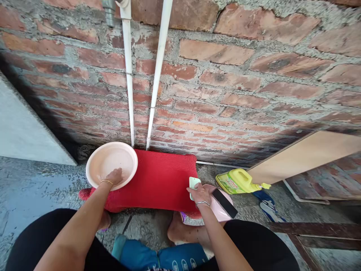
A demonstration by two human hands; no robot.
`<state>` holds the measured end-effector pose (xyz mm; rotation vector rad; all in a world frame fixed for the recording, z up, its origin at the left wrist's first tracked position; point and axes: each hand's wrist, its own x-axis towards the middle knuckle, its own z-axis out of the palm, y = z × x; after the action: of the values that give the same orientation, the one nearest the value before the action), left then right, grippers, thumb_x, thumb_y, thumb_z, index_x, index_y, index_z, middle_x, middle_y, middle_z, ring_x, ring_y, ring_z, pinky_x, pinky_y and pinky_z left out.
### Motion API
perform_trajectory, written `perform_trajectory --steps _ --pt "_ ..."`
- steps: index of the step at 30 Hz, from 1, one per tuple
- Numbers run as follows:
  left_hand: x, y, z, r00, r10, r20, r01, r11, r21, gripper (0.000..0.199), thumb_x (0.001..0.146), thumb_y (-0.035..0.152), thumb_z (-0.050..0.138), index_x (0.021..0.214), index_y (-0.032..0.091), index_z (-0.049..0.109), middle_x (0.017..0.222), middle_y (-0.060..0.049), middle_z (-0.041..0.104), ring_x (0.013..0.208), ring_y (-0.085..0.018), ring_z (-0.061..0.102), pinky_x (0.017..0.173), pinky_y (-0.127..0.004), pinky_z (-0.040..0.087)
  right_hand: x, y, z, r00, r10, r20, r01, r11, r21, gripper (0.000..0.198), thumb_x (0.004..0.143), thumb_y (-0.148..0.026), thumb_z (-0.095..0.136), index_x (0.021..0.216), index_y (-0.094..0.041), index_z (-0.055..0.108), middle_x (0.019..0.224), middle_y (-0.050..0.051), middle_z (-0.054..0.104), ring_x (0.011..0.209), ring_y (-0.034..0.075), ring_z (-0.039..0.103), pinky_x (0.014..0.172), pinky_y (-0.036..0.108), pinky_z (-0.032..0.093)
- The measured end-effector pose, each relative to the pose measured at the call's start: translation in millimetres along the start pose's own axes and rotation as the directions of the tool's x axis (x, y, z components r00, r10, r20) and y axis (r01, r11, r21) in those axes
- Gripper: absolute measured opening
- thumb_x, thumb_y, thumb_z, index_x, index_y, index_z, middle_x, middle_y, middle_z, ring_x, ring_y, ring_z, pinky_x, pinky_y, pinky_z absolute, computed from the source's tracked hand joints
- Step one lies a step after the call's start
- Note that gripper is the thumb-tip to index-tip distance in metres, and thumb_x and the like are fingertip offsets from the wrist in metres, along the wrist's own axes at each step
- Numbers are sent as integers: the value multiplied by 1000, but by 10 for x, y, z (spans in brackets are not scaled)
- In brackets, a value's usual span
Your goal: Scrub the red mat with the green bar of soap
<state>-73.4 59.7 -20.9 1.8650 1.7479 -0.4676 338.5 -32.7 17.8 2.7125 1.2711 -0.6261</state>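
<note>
My left hand (114,176), with a thin bracelet at the wrist, reaches inside a pale pink basin (92,174) standing on the left of a red cloth-covered surface (166,180). Its fingers point down into the basin and their tips are hard to make out. What looks like a mint-green phone case (194,182), flat with rounded corners, is held in my right hand (201,194) above the red cover's right end. Just beside that hand, a black phone-like slab (225,203) lies across a pink basin (218,215).
A yellow jug (237,181) lies tipped near a leaning tan board (307,154). Behind stands a brick wall (214,86) with two white pipes (155,82). A pale slab (31,124) leans at left. Blue fabric (158,256) lies between my legs; a blue-white slipper (269,209) sits right.
</note>
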Motion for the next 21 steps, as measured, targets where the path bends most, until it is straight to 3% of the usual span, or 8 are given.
perform_trajectory --steps 4,9,11,13,17,21 --pt "-46 1 -18 1000 5 9 -5 1000 -9 39 85 27 49 121 13 57 123 -19 62 115 -26 61 92 -34 48 -551 -628 398 968 -252 20 250 966 60 29 76 -44 68 97 -24 63 106 5 56 86 18 61 73 27 40" --pt "-144 29 -29 1000 -7 2 7 1000 -26 42 87 34 47 125 18 55 128 -18 57 115 -29 61 91 -39 48 -1294 -1442 953 808 -572 144 571 819 48 30 68 -41 75 92 -26 65 100 1 56 81 16 59 71 26 39" --pt "-182 27 -41 1000 -12 3 12 1000 -26 44 87 35 47 127 19 53 129 -18 56 118 -31 59 91 -41 48 -1457 -1621 1077 745 -641 185 650 760 17 31 68 -38 75 94 -25 65 102 3 56 86 18 59 74 27 40" --pt "-208 27 -56 1000 -11 9 12 1000 -28 46 86 34 47 129 19 52 130 -19 54 119 -31 57 92 -42 47 -1522 -1692 1129 713 -668 214 686 727 -14 31 69 -36 74 96 -24 66 105 5 56 90 20 59 77 29 40" --pt "-226 52 -78 1000 -10 19 10 999 -39 45 86 32 45 129 20 52 132 -18 53 120 -31 56 93 -44 47 -1389 -1512 1062 763 -614 204 635 771 -55 31 70 -38 73 96 -23 65 105 5 56 91 20 59 79 30 40" --pt "-221 100 -87 1000 -20 20 21 999 -49 43 86 33 44 127 23 54 133 -17 53 123 -32 53 93 -45 47 -1040 -936 812 867 -484 120 497 859 -123 27 72 -38 72 94 -24 65 103 4 55 89 18 59 79 28 40"
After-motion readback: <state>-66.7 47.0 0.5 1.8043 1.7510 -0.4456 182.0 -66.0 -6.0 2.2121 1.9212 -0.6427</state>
